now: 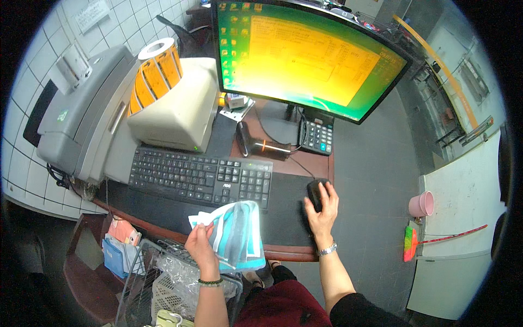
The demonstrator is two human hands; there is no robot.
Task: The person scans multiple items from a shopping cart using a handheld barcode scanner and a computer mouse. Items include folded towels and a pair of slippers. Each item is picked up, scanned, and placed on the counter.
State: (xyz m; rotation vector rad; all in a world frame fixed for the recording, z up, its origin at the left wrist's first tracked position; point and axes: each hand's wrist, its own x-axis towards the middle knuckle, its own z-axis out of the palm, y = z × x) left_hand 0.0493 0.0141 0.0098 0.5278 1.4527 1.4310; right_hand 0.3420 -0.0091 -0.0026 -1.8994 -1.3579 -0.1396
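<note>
My left hand (201, 246) pinches the left edge of a folded cloth (237, 231) striped in blue, grey and white. A glossy sheen on its lower part looks like clear plastic wrap. The cloth hangs over the desk's front edge and overlaps the near side of a black keyboard (201, 179). My right hand (323, 213) is wrapped over a black computer mouse (314, 193) on the dark desk mat (289, 218), its palm covering much of the mouse. Beyond the keyboard lies a handheld barcode scanner (268, 147), with a calculator (317, 136) to its right.
A lit monitor (305, 60) spans the back. At left stand a beige label printer (177, 111) with an orange label roll (158, 71) and a large grey printer (81, 109). A wire basket (126, 297) holds clear plastic bags below. A pink bucket (421, 205) and broom (409, 243) are at right.
</note>
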